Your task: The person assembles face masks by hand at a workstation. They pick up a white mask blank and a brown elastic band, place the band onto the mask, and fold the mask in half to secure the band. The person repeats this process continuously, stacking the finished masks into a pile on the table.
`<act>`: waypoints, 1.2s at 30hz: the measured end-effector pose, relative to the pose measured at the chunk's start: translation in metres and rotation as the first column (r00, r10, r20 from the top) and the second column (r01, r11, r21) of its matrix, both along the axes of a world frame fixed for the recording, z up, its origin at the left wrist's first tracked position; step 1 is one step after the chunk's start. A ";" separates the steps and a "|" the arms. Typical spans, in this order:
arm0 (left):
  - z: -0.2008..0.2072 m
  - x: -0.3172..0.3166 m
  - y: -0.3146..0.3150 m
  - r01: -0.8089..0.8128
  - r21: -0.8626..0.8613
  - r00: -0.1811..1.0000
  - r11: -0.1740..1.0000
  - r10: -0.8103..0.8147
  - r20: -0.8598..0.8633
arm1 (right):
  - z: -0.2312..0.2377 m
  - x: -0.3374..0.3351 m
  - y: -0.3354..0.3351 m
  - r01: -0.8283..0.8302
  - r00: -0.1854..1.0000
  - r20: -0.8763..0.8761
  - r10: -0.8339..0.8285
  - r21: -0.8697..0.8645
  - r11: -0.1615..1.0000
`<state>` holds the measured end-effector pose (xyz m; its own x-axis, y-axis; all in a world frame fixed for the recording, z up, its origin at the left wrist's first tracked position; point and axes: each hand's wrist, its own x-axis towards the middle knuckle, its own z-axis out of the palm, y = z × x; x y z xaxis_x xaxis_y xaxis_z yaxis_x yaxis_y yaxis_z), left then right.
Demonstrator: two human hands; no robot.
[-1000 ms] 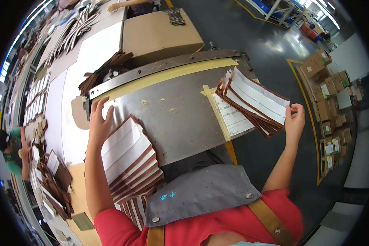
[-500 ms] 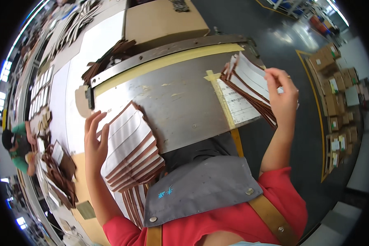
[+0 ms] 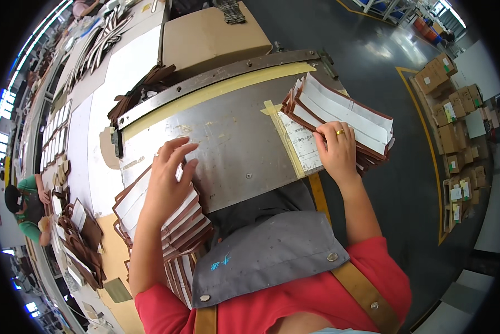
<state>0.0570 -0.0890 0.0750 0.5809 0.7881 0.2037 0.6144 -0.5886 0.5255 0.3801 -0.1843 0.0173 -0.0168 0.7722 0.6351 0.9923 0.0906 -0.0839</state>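
Observation:
My left hand point(image 3: 171, 181) is open, fingers bent and spread, with nothing between them. It hovers over a fanned stack of white-faced, brown-edged leather-like pieces point(image 3: 191, 222) at the left of the metal plate, partly hiding them. On the right, a second pile of the same pieces point(image 3: 344, 111) lies over the plate's right end, its layers slightly uneven. My right hand point(image 3: 339, 153) closes on this pile's near edge, fingers bent over the top; a ring is on one finger. The metal plate point(image 3: 233, 150) lies between both stacks.
A raised metal bar point(image 3: 216, 77) runs along the plate's far side, with dark brown strips point(image 3: 141, 92) at its left end. Behind stands a cardboard box point(image 3: 214, 36). A printed sheet point(image 3: 303, 145) is taped at right. Cartons point(image 3: 456, 136) stand beyond; a co-worker point(image 3: 25, 206) is far left.
My left hand has moved right, from beside the left stack to above it. My right hand came down and left to the right pile's near edge; its top piece now lies flatter.

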 end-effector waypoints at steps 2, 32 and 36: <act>-0.005 0.016 -0.006 0.038 0.033 0.999 0.999 -0.037 -0.026 | -0.004 0.000 0.000 0.002 1.000 0.021 -0.002 0.026 1.000; -0.035 0.174 0.051 0.376 0.388 0.782 0.842 -0.513 0.354 | 0.013 0.021 -0.005 -0.039 0.984 0.177 0.000 0.217 0.975; -0.040 0.162 0.049 0.358 0.379 0.835 0.853 -0.474 0.278 | 0.029 0.021 -0.017 0.002 0.991 0.130 0.000 -0.018 1.000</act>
<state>0.2187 -0.0396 0.0353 0.6828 0.3530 0.6397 0.0832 -0.9074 0.4119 0.4014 -0.2011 0.0458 -0.0977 0.7834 0.6139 0.9950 0.0890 0.0447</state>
